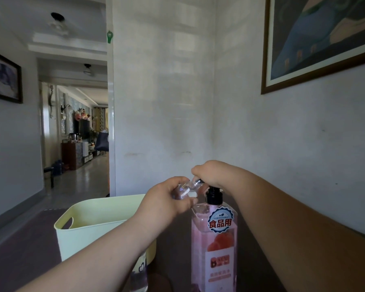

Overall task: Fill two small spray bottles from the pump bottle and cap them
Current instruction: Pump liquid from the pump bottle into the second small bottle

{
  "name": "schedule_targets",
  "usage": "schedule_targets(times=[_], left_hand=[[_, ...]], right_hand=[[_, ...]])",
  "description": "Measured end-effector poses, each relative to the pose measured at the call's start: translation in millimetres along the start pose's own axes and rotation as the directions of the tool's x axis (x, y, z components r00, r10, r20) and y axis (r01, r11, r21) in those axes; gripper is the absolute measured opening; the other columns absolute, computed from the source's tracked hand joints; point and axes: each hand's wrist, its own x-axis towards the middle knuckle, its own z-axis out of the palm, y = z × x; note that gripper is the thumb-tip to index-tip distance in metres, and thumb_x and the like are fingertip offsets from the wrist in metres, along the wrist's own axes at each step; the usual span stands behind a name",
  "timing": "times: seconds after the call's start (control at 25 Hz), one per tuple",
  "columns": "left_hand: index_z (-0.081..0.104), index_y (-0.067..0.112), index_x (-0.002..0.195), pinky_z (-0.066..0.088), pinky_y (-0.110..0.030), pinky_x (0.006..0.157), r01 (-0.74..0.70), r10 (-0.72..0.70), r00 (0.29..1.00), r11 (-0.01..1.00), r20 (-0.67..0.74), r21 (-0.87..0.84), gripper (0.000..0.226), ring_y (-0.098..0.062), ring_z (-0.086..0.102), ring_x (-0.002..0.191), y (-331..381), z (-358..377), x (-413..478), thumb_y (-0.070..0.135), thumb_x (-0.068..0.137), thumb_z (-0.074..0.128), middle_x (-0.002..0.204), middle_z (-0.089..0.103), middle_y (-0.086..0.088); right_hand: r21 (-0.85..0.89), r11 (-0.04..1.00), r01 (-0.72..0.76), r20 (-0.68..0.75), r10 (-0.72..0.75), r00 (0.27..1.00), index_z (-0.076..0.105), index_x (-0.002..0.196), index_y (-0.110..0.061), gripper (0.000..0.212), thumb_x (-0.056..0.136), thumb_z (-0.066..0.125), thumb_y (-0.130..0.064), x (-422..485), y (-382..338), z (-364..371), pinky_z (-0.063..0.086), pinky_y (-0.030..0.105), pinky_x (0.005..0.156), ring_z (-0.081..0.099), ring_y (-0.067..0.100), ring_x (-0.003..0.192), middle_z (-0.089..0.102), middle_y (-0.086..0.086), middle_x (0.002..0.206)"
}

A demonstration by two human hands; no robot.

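Note:
A tall pump bottle (214,245) of pink liquid with a black pump collar stands on the dark table at bottom centre. My right hand (211,172) is curled over the black pump head on top of it. My left hand (167,199) grips a small clear spray bottle (187,189), tilted, with its open neck up against the pump's nozzle. Under my left forearm at the bottom edge another clear bottle (140,277) with heart marks shows partly; I cannot tell whether it has a cap.
A pale yellow plastic basket (80,230) with a handle slot stands on the dark table to the left of the pump bottle. A white wall with a framed picture (316,43) runs close on the right. A hallway opens at far left.

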Motion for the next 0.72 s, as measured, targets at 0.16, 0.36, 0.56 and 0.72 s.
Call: schedule_targets(times=[0.16, 0.36, 0.56, 0.72], left_hand=[[0.065, 0.026, 0.105, 0.047, -0.026, 0.079, -0.022, 0.021, 1.000, 1.000, -0.010, -0.013, 0.033, -0.016, 0.060, 0.081, 4, -3, 3, 0.022, 0.074, 0.075, 0.093, 0.071, -0.002], [0.064, 0.027, 0.103, 0.045, -0.022, 0.073, -0.019, 0.019, 1.000, 1.000, -0.014, -0.011, 0.032, -0.012, 0.059, 0.076, 0, 1, 1, 0.024, 0.074, 0.076, 0.087, 0.068, 0.002], [0.064, 0.025, 0.105, 0.046, -0.025, 0.069, -0.007, 0.007, 1.000, 1.000, -0.009, 0.000, 0.033, -0.009, 0.056, 0.069, -6, 7, -2, 0.024, 0.075, 0.075, 0.085, 0.066, 0.005], [0.063, 0.024, 0.104, 0.046, -0.026, 0.068, 0.026, -0.026, 1.000, 0.998, -0.008, -0.058, 0.031, -0.013, 0.052, 0.064, -9, 7, 0, 0.023, 0.075, 0.075, 0.076, 0.061, 0.003]], right_hand=[[0.054, 0.998, 0.009, -0.013, -0.008, 1.000, 0.063, 0.111, -0.004, 0.041, 0.093, 0.036, -0.028, -1, -6, -8, 0.047, 0.035, 0.079, 0.057, 0.028, 0.072, 0.074, 0.012, 0.089], [-0.065, 0.997, 0.037, -0.025, -0.039, 0.999, 0.059, 0.103, -0.004, 0.027, 0.096, 0.038, -0.020, -3, -2, -2, 0.039, 0.026, 0.059, 0.054, 0.021, 0.069, 0.066, 0.007, 0.074], [-0.150, 0.988, 0.037, -0.018, -0.041, 0.999, 0.059, 0.112, -0.003, 0.031, 0.096, 0.034, -0.012, 4, 5, 7, 0.031, 0.026, 0.055, 0.048, 0.022, 0.073, 0.068, 0.012, 0.094], [-0.140, 0.990, 0.016, -0.137, -0.036, 0.990, 0.066, 0.097, -0.007, 0.038, 0.089, 0.035, -0.027, 11, 5, 6, 0.034, 0.026, 0.055, 0.048, 0.019, 0.061, 0.061, 0.006, 0.072]])
